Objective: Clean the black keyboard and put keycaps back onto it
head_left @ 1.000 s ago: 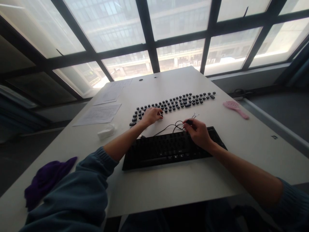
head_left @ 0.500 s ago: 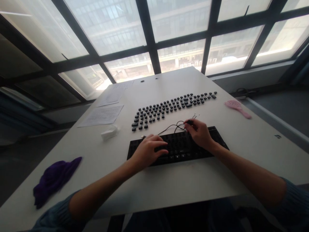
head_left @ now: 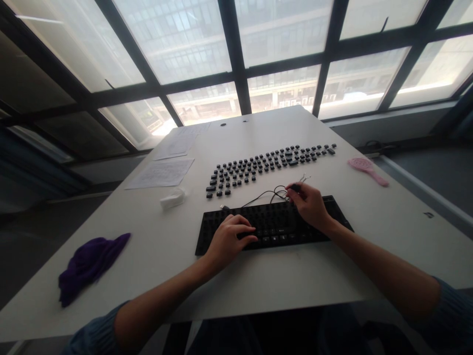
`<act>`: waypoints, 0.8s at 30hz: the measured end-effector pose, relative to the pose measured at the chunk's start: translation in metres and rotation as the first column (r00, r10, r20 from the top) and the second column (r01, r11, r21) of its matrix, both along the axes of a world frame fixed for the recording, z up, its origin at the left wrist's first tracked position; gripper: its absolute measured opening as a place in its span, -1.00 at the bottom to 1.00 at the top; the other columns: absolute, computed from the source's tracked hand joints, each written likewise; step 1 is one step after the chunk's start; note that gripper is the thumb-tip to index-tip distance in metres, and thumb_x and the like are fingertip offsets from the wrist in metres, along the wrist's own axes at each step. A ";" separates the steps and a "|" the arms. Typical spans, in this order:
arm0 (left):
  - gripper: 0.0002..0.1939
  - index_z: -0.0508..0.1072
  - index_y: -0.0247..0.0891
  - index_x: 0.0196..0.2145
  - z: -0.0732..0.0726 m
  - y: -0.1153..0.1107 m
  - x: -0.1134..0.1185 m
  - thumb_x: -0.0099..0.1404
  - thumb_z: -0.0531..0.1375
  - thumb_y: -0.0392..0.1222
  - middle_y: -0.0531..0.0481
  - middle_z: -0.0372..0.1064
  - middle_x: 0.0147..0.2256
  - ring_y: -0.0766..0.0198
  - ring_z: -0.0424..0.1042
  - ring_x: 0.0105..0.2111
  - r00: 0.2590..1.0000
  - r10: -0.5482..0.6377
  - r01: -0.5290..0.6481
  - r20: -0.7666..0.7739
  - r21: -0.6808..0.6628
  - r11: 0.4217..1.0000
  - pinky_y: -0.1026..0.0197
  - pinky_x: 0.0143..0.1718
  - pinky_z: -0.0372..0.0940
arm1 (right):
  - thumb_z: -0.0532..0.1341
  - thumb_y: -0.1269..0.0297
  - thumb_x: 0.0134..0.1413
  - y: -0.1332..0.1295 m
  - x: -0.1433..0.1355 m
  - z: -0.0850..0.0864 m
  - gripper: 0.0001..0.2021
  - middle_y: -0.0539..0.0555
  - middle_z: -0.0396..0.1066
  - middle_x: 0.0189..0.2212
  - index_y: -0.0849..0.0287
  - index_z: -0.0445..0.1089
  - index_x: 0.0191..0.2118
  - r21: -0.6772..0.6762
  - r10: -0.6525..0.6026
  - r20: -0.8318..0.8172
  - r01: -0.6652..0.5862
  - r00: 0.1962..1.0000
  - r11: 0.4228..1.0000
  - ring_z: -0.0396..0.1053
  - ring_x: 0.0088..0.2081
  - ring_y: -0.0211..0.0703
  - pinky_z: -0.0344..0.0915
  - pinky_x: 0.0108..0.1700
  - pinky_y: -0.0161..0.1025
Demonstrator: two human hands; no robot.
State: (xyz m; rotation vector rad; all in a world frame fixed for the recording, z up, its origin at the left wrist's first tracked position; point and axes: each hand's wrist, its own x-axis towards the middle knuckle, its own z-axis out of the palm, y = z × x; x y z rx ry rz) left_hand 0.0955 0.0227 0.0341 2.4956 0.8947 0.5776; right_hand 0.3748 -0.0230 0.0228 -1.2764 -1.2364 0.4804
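A black keyboard (head_left: 310,233) lies before me, with many of its keys off and a few keycaps left along the near row. My left hand (head_left: 229,238) rests on its left half, fingers bent and the thumb apart from them, with nothing visible in the grip. Above the keyboard's far right part, my right hand (head_left: 309,203) pinches a keycap puller (head_left: 294,187) by its black handle, its thin wire prongs pointing away from me. The cable (head_left: 258,193) loops behind the keyboard, and its USB plug (head_left: 224,207) lies at the far left edge.
Loose black keycaps (head_left: 271,160) stand in rows beyond the keyboard. To the left are paper sheets (head_left: 162,173), a crumpled white tissue (head_left: 173,198) and a purple cloth (head_left: 90,264). A pink hairbrush (head_left: 367,170) lies right on the white table (head_left: 281,281).
The camera view has shifted a little. My left hand has slid slightly nearer to me over the keyboard, showing more of the USB plug. My right hand still pinches the puller.
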 end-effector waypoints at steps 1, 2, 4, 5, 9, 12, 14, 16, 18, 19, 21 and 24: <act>-0.83 0.66 -0.16 -0.26 -0.001 -0.001 0.000 0.15 0.46 -0.17 -0.03 0.53 -0.23 0.13 0.43 -0.19 1.000 0.000 0.000 0.006 0.007 1.000 0.05 -0.12 0.39 | 0.25 0.15 0.22 0.000 0.000 0.000 -0.80 0.08 0.51 -0.40 0.18 0.50 -0.22 -0.001 0.001 0.000 -0.001 1.000 1.000 0.42 -0.44 -0.16 0.36 -0.37 -0.23; -0.85 0.65 -0.17 -0.28 -0.003 -0.001 0.000 0.16 0.46 -0.19 -0.03 0.53 -0.25 0.13 0.43 -0.20 1.000 -0.002 0.002 0.013 0.020 1.000 0.04 -0.12 0.39 | 0.25 0.14 0.22 0.000 0.000 0.000 -0.80 0.08 0.51 -0.40 0.18 0.50 -0.22 -0.002 0.001 0.001 -0.001 1.000 1.000 0.42 -0.44 -0.17 0.36 -0.37 -0.23; -0.90 0.63 -0.21 -0.29 -0.006 -0.003 0.000 0.21 0.43 -0.22 -0.05 0.51 -0.26 0.13 0.44 -0.20 0.999 -0.024 0.022 0.033 0.053 0.998 0.03 -0.11 0.40 | 0.26 0.13 0.22 0.001 0.000 -0.001 -0.79 0.08 0.51 -0.40 0.18 0.50 -0.22 -0.001 0.001 -0.001 -0.001 1.000 1.000 0.42 -0.43 -0.17 0.36 -0.37 -0.23; -0.92 0.61 -0.23 -0.28 -0.008 -0.004 0.000 0.24 0.40 -0.24 -0.06 0.50 -0.25 0.14 0.44 -0.20 0.998 -0.042 0.038 0.049 0.066 0.997 0.04 -0.11 0.40 | 0.26 0.13 0.22 0.001 0.000 -0.001 -0.78 0.08 0.51 -0.39 0.19 0.50 -0.22 0.000 0.001 -0.004 -0.001 1.000 1.000 0.43 -0.43 -0.17 0.37 -0.37 -0.24; -0.95 0.53 -0.29 -0.21 -0.014 -0.008 0.001 0.35 0.28 -0.30 -0.10 0.44 -0.18 0.17 0.45 -0.17 0.991 -0.102 0.093 0.088 0.106 0.990 0.10 -0.11 0.44 | 0.27 0.11 0.22 0.002 -0.001 -0.002 -0.77 0.07 0.51 -0.41 0.19 0.50 -0.21 -0.004 0.006 -0.011 -0.006 1.000 1.000 0.42 -0.45 -0.18 0.36 -0.38 -0.25; -0.95 0.49 -0.29 -0.20 -0.017 -0.009 0.002 0.37 0.25 -0.31 -0.12 0.44 -0.16 0.14 0.46 -0.15 0.990 -0.119 0.104 0.080 0.171 0.980 0.08 -0.09 0.45 | 0.27 0.10 0.22 0.001 -0.001 -0.002 -0.76 0.06 0.50 -0.42 0.19 0.50 -0.22 -0.007 0.006 -0.003 -0.006 1.000 1.000 0.42 -0.47 -0.19 0.36 -0.39 -0.25; -0.95 0.48 -0.30 -0.18 -0.019 -0.009 0.002 0.39 0.23 -0.29 -0.14 0.44 -0.15 0.13 0.47 -0.14 0.987 -0.139 0.119 0.083 0.212 0.970 0.08 -0.08 0.45 | 0.27 0.08 0.22 0.000 -0.001 -0.001 -0.75 0.07 0.51 -0.42 0.19 0.50 -0.22 -0.007 0.005 -0.001 -0.005 1.000 1.000 0.42 -0.46 -0.18 0.37 -0.39 -0.24; -0.93 0.47 -0.31 -0.16 -0.021 -0.009 0.001 0.42 0.21 -0.27 -0.15 0.45 -0.14 0.13 0.47 -0.15 0.984 -0.156 0.130 0.089 0.246 0.960 0.08 -0.09 0.46 | 0.27 0.08 0.22 0.000 -0.001 -0.001 -0.76 0.07 0.51 -0.41 0.18 0.49 -0.22 -0.010 0.004 -0.001 -0.004 1.000 1.000 0.42 -0.46 -0.18 0.37 -0.39 -0.24; -0.90 0.47 -0.31 -0.14 -0.024 -0.008 0.001 0.43 0.20 -0.25 -0.15 0.45 -0.14 0.13 0.47 -0.15 0.981 -0.168 0.135 0.097 0.276 0.951 0.08 -0.09 0.47 | 0.27 0.09 0.23 0.000 -0.001 -0.002 -0.76 0.07 0.51 -0.42 0.18 0.49 -0.22 -0.013 0.002 -0.002 -0.002 1.000 1.000 0.41 -0.46 -0.18 0.37 -0.38 -0.24; -0.89 0.47 -0.31 -0.13 -0.025 -0.008 0.000 0.44 0.19 -0.24 -0.16 0.45 -0.13 0.13 0.47 -0.14 0.980 -0.173 0.138 0.099 0.291 0.947 0.08 -0.08 0.48 | 0.26 0.10 0.23 0.000 0.000 -0.002 -0.77 0.06 0.50 -0.42 0.18 0.49 -0.22 -0.013 0.002 -0.003 -0.002 1.000 1.000 0.41 -0.46 -0.19 0.36 -0.39 -0.24; -0.88 0.47 -0.32 -0.12 -0.026 -0.008 0.000 0.44 0.19 -0.24 -0.17 0.46 -0.12 0.13 0.48 -0.13 0.977 -0.189 0.149 0.100 0.316 0.937 0.08 -0.07 0.48 | 0.27 0.11 0.22 0.001 0.000 -0.003 -0.78 0.06 0.50 -0.42 0.18 0.49 -0.22 -0.014 0.004 -0.002 -0.004 1.000 1.000 0.41 -0.47 -0.19 0.35 -0.39 -0.25; -0.87 0.47 -0.33 -0.10 -0.026 -0.008 0.000 0.45 0.18 -0.24 -0.18 0.46 -0.11 0.13 0.48 -0.11 0.973 -0.210 0.165 0.100 0.339 0.926 0.07 -0.06 0.49 | 0.26 0.12 0.23 0.001 0.000 -0.004 -0.78 0.06 0.50 -0.42 0.18 0.49 -0.22 -0.012 0.009 0.002 -0.009 1.000 1.000 0.41 -0.46 -0.19 0.35 -0.39 -0.25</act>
